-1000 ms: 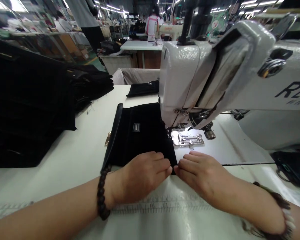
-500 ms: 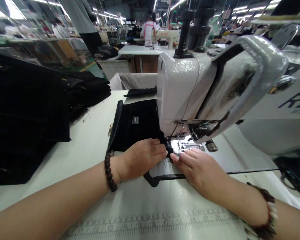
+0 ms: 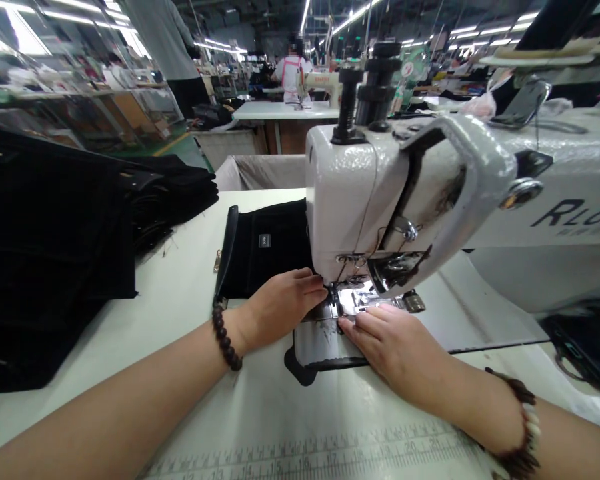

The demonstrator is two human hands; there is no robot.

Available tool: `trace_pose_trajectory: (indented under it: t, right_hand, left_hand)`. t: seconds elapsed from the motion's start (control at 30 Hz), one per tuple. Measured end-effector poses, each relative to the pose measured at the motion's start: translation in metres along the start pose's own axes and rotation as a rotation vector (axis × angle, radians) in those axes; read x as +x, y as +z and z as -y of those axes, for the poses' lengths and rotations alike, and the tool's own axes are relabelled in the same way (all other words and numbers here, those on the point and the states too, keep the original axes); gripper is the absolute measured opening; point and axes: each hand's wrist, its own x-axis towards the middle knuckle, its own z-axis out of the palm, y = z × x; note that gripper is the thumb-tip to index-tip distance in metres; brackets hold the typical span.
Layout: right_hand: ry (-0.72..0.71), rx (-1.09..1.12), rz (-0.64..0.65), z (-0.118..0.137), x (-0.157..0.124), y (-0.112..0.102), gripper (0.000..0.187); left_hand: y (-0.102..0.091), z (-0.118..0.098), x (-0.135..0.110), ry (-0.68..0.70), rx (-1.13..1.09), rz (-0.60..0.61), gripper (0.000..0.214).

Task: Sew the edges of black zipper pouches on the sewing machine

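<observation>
A black fabric pouch (image 3: 265,250) with a small label and a black trim edge lies flat on the white table (image 3: 180,313), its near corner under the head of a white sewing machine (image 3: 375,200). My left hand (image 3: 280,307) rests on the pouch's near edge, fingers pressed together and curled beside the presser foot (image 3: 347,299). My right hand (image 3: 390,343) lies flat, fingers stretched toward the needle plate, on a black strap (image 3: 325,365) that loops out in front of the machine.
Stacks of black fabric pieces (image 3: 55,253) fill the left of the table. A cloth-lined bin (image 3: 260,172) stands behind the table. A black item (image 3: 580,347) lies at the right edge. A printed ruler (image 3: 305,460) runs along the near table edge. People work at far tables.
Both hands have slid the pouch forward, away from me, so its near corner now sits under the machine head. The black strap has come into view in front of the needle plate.
</observation>
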Motion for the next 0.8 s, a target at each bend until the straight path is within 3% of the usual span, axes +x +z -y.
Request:
trace_pose_trajectory:
  t: [0.7, 0.8]
  right_hand:
    - [0.019, 0.014, -0.02, 0.001, 0.0, 0.001, 0.031]
    - [0.026, 0.024, -0.027, 0.001, -0.001, 0.001, 0.032]
  left_hand:
    - [0.0, -0.01, 0.002, -0.055, 0.01, -0.027, 0.012]
    - [-0.003, 0.001, 0.004, -0.074, -0.016, 0.01, 0.012]
